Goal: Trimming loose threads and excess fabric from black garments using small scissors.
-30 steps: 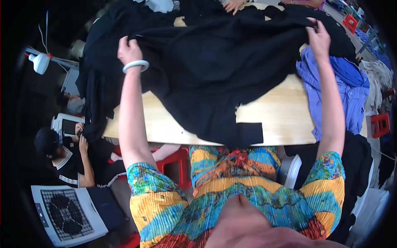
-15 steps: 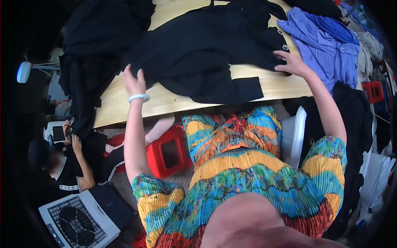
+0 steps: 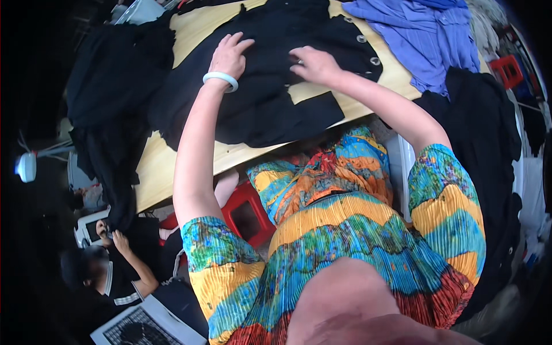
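Note:
A black garment [image 3: 259, 106] lies spread on the pale wooden table [image 3: 150, 172], with large round buttons along its right edge. My left hand [image 3: 229, 56], with a pale bangle at the wrist, rests on the upper part of the cloth, fingers spread. To its right, my right hand [image 3: 316, 66] is over the middle of the garment, thumb and fingers apart. Neither hand holds the cloth. A narrow strip of the garment stretches toward the table's near edge, and bare wood shows beside it.
More black cloth [image 3: 118, 80] hangs over the table's left end. Bluish-purple garments [image 3: 411, 31] lie at the right, above hanging black clothing [image 3: 483, 138]. A red stool [image 3: 253, 218] stands under the table. At lower left, a person's hands [image 3: 112, 234] handle black cloth beside a grey appliance [image 3: 141, 328].
My right hand has moved left from the garment's buttoned edge to its middle. My left hand has moved up and right, onto the cloth. The whole view has shifted too.

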A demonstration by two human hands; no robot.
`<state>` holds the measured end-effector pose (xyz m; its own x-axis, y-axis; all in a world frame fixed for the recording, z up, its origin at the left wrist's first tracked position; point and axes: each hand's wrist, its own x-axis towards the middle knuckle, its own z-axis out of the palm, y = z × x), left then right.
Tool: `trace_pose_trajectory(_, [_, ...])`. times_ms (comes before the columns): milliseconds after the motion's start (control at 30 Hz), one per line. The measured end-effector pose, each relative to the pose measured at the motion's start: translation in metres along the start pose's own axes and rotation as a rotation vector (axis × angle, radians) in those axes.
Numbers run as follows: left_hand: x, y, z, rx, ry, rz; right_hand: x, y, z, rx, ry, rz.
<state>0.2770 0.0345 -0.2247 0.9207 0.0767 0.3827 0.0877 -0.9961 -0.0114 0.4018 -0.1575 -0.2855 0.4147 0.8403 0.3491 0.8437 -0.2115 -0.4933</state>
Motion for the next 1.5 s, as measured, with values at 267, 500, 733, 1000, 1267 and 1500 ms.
trace_pose_trajectory(267, [-0.003,0.027,-0.031,-0.041,-0.419,-0.254,-0.038,0.035,-0.037,0.091,0.001,0.073])
trace_pose_trajectory(500, [-0.036,0.013,-0.057,-0.065,-0.032,-0.172,-0.049,0.059,-0.043,-0.021,-0.133,0.09])
trace_pose_trajectory(733, [-0.13,-0.013,-0.117,0.016,0.831,-0.448,-0.046,0.008,-0.055,0.173,0.05,-0.046])
trace_pose_trajectory(1000, [-0.222,0.034,-0.035,-0.363,0.579,-1.082,-0.05,-0.017,-0.022,0.214,-0.118,-0.19])
trace_pose_trajectory(1267, [-0.227,0.131,-0.009,-1.774,0.517,-1.559,-0.038,-0.052,-0.012,0.326,-0.072,-0.276])
trace_pose_trajectory(1500, [-0.212,0.117,0.01,-1.971,0.666,-1.633,-0.042,-0.079,-0.001,0.382,-0.09,-0.328])
